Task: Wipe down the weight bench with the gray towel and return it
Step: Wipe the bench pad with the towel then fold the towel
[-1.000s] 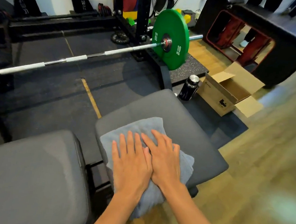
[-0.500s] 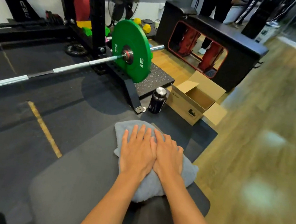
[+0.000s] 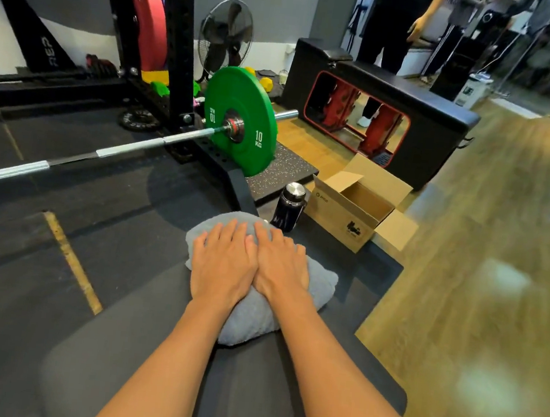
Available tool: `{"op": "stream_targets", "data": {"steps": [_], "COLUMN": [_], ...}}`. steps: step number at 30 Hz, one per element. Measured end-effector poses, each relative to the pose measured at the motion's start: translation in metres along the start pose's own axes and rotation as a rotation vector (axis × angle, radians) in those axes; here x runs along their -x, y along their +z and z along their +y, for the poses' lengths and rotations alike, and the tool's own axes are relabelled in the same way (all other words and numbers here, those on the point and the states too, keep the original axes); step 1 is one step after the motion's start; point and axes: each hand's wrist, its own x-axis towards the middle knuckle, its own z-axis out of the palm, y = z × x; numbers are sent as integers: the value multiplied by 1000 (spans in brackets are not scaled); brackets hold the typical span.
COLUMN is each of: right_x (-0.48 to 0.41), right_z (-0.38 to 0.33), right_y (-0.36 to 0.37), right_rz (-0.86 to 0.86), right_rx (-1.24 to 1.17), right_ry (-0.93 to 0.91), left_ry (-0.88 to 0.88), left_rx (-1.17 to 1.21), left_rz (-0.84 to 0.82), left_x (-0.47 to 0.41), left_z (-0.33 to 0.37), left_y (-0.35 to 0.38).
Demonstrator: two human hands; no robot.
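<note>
Both hands lay flat and spread on the gray towel (image 3: 256, 311), the left hand (image 3: 223, 267) and right hand (image 3: 280, 270) side by side and touching, neither gripping. The towel was bunched at the far end of the weight bench (image 3: 135, 363), its front edge overhanging that end, toward the dark bottle (image 3: 288, 211) on the floor just beyond the bench. Judged risk: a push further forward would carry the towel off the pad and the palms with it; the bottle stood close enough beyond the bench to be toppled.
</note>
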Motion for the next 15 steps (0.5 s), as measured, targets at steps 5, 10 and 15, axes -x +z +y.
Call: {"op": "stream_targets", "data": {"steps": [5,10,15], "right_x": [39,100,156], "right_z": [-45,-122,-168], "right_y": [5,13,19], "right_rz": [-45,-85,-112], "right_rx": [26,-31,-7], "right_ry": [-111,-259,-453], "left_ry": [-100,-241,-430], "left_rx": [6,-23,237], "left_rz": [-42,-5,18], "left_x": [48,125,190], "left_z": [-38,-98,-124], "left_y": [-32,-81,-101]}}
